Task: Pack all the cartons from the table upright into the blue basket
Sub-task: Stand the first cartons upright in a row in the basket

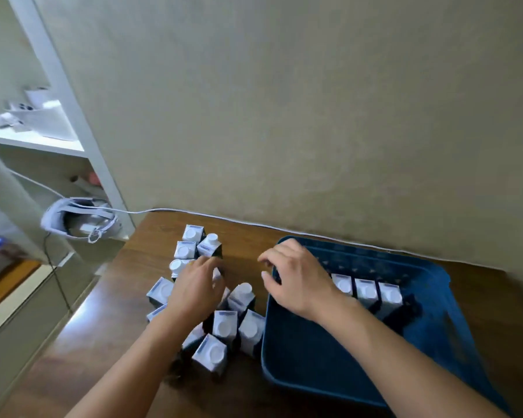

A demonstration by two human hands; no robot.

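Observation:
Several small dark cartons with white tops and round white caps stand clustered on the brown table, among them a far carton and a near carton. My left hand reaches down into the middle of the cluster, its fingers and thumb curled round one carton that is mostly hidden under it. To the right sits the blue basket. Three cartons stand upright in a row inside it. Over the basket's left rim hovers my right hand, fingers loosely curled and holding nothing.
A beige wall rises right behind the table, with a white cable along its foot. Left of the table hangs a white headset; white shelves with small items stand behind it. The table's left edge drops to the floor.

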